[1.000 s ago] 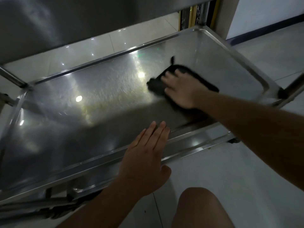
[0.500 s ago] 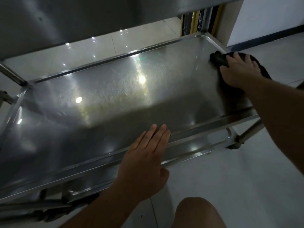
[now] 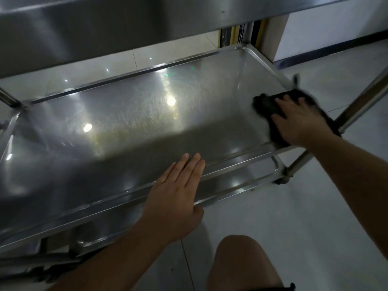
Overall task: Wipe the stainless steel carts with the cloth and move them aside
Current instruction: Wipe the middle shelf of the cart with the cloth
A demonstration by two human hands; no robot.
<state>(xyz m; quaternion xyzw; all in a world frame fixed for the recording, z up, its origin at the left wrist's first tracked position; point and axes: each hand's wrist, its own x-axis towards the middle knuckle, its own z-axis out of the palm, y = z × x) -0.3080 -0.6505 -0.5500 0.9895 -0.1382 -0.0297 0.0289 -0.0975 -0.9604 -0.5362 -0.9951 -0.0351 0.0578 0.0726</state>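
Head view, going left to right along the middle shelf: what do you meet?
Left rear post → bright light reflection → left hand resting flat on the shelf's front rim → black cloth → right hand pressing on it → right front post.

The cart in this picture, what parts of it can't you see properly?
All in the head view:
- Black cloth: blurred by motion, and the right hand pressing on it covers its middle.
- Cart's middle shelf: its left end is cut off by the picture edge; glare spots hide any dirt.
- Top shelf: only its underside shows.
- Bottom shelf: mostly hidden under the middle shelf and the left hand.
- Wheel: too small and dark.
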